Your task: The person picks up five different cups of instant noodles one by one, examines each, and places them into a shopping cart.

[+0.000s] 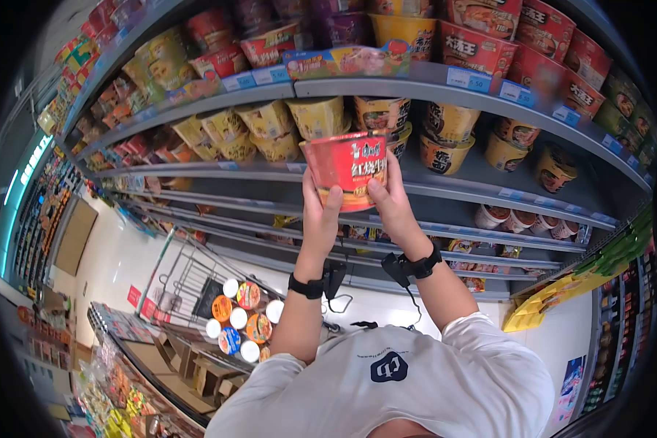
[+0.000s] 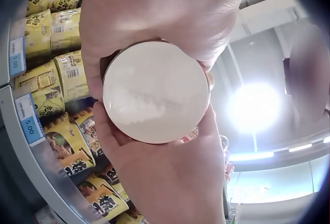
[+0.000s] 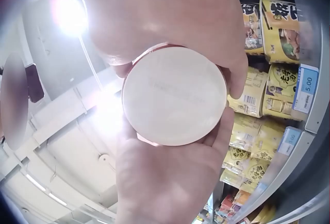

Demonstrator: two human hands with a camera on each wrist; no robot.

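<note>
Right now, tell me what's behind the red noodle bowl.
Behind the red noodle bowl, yellow noodle bowls stand on the shelf. The bowl and both hands hide whatever sits directly behind.

Grey shelf rack [image 1: 387, 87] w/ blue price tags [image 1: 467, 78] on its front edge. Yellow noodle bowls [image 1: 317, 117] sit just under that rack's top board, red bowls [image 1: 482, 44] above it. Cart of round-lidded cups [image 1: 241, 317] well below the rack, lower left.

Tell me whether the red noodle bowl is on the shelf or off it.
Off it. Both hands, left hand and right hand, hold the red noodle bowl in front of the shelf; its base shows bare from below.
</note>
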